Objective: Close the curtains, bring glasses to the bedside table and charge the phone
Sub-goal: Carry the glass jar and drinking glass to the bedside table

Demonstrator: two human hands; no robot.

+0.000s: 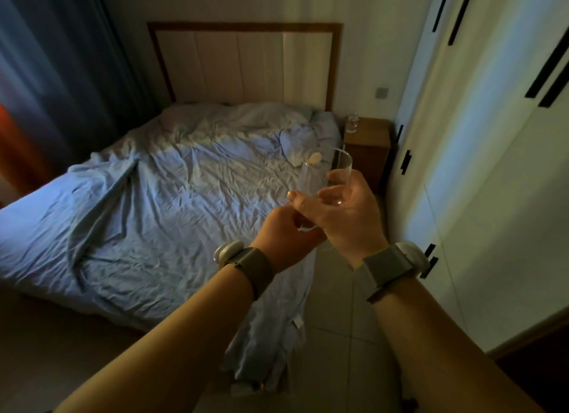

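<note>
Glass tumbler (334,169), held over the bed (154,197) edge: right hand (348,209) fingers wrap it; left hand (283,237) at its base, grip not visible. Bedside worktop (369,129) at 1 o'clock. Risk: the smooth wall may slip, or strike the glass (352,123) standing there.

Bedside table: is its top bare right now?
No, a clear glass stands near the left rear corner of the bedside table.

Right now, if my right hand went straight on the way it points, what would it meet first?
Probably the bedside table, beside the glass on it; nothing shows between it and your right hand, but depth is unclear.
</note>
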